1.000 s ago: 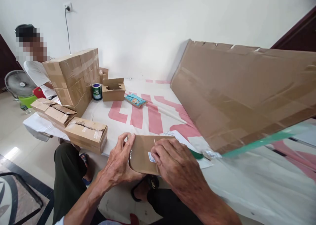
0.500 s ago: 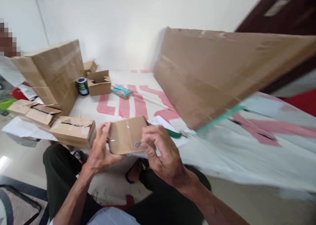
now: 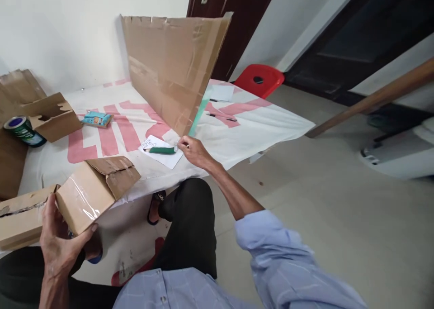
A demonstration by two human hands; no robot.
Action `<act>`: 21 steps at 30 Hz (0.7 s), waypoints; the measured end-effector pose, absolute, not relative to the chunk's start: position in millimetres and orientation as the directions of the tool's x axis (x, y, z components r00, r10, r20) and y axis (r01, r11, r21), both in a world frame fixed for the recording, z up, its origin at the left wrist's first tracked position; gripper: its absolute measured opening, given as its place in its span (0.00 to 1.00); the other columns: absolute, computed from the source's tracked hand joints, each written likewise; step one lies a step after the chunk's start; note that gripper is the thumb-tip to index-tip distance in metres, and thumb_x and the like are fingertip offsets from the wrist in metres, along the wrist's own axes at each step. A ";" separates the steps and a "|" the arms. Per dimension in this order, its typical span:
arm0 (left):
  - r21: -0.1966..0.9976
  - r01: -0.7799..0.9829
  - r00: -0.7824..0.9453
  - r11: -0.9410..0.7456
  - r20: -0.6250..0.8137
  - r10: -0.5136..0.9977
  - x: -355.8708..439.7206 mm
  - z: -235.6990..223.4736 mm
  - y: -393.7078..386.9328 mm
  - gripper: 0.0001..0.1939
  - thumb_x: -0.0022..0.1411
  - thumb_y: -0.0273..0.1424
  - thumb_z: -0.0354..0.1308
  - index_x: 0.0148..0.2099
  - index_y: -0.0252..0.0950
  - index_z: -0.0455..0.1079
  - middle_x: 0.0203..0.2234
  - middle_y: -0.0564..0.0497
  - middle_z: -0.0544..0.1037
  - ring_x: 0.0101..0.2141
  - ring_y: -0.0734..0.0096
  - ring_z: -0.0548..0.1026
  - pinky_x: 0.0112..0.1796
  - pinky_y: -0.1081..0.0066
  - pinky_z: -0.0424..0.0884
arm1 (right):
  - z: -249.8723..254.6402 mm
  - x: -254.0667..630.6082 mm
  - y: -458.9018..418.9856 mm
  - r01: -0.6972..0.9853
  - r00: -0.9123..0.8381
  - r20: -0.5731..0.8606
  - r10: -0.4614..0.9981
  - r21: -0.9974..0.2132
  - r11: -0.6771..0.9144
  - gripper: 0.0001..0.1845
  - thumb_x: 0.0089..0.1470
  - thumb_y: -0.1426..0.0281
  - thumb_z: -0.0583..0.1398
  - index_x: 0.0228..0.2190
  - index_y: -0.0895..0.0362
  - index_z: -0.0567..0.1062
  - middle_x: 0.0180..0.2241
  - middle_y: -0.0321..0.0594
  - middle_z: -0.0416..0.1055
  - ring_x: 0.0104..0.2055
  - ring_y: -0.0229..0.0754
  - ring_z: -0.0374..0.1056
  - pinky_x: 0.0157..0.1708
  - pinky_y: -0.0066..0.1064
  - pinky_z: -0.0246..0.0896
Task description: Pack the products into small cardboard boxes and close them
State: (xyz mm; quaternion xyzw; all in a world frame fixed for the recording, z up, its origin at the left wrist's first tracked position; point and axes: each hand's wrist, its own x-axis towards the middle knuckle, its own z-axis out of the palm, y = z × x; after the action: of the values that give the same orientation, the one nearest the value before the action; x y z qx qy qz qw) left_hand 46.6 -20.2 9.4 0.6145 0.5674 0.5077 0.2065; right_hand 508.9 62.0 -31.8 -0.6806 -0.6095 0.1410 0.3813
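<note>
My left hand [image 3: 63, 245] is wrapped round a small taped cardboard box [image 3: 93, 191] with one end flap open, held at the near edge of the table. My right hand [image 3: 193, 149] reaches out over the table, fingers pinched at the end of a green utility knife [image 3: 160, 150] that lies on a white paper slip [image 3: 159, 151]. Whether the fingers grip the knife or only touch it is unclear.
A big cardboard sheet [image 3: 172, 69] stands on the white and red table cover [image 3: 237, 123]. An open box [image 3: 50, 116], a green tin [image 3: 23, 131] and a blue packet [image 3: 96, 118] sit at the left. A red stool [image 3: 259, 79] and dark door [image 3: 230, 10] are behind.
My head has turned right. My right hand left the small box and reached out to the green knife. My left hand now holds the box alone, lower and to the left.
</note>
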 end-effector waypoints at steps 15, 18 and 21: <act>0.988 0.156 -0.152 0.010 0.014 0.988 71.3 -37.1 -4.8 0.52 0.45 0.42 0.77 0.71 0.38 0.67 0.65 0.39 0.76 0.69 0.42 0.69 0.65 0.55 0.70 | -94.9 486.7 93.8 0.871 -0.022 0.120 0.993 -0.485 0.078 0.08 0.68 0.73 0.55 0.39 0.56 0.75 0.42 0.47 0.78 0.45 0.47 0.69 0.45 0.34 0.57; 0.946 0.279 -0.183 0.166 -0.117 0.976 64.6 -39.6 -7.7 0.40 0.45 0.44 0.73 0.60 0.35 0.75 0.50 0.40 0.85 0.58 0.43 0.80 0.58 0.55 0.77 | -94.9 483.3 97.5 0.877 -0.048 0.138 0.989 -0.468 0.108 0.08 0.68 0.72 0.55 0.39 0.56 0.75 0.41 0.47 0.77 0.44 0.48 0.69 0.45 0.35 0.58; 0.886 0.423 -0.235 0.188 -0.093 0.968 59.0 -44.1 -6.9 0.31 0.46 0.48 0.70 0.49 0.37 0.77 0.44 0.42 0.85 0.51 0.45 0.83 0.52 0.56 0.79 | -91.5 481.2 102.2 0.877 -0.061 0.176 0.983 -0.461 0.137 0.09 0.68 0.73 0.54 0.39 0.56 0.75 0.41 0.48 0.77 0.45 0.49 0.68 0.48 0.37 0.59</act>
State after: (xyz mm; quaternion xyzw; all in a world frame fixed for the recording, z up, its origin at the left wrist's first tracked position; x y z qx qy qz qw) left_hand 59.0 -6.9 -44.1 0.5076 0.6851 0.3850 0.3533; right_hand 481.2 102.2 -91.5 -0.6466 -0.7189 0.1163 0.2271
